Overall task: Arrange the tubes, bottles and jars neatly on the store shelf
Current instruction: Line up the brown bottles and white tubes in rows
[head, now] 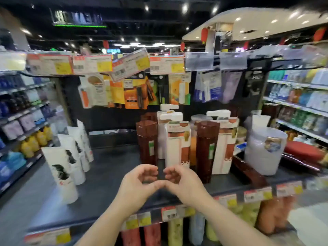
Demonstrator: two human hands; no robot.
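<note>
Standing brown bottles (147, 141); white tubes (62, 173)

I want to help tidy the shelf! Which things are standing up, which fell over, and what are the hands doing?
White tubes: standing upright in a row, left.
Brown bottles: two standing upright.
White pump bottles: upright, behind them.
Fallen brown bottle: lying on its side.
Left hand: curled, empty.
Right hand: curled, empty, thumb touching the other's.

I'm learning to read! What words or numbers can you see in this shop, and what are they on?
"MEN": on a dark hanging packet, faint.
"3" plus a blurred mark: at the bottom of the white pump bottle.
Dark overhead sign: big letters, too blurred to read.
Price tags on the shelf edge: too small and blurred.
White tubes: no readable words.
</note>
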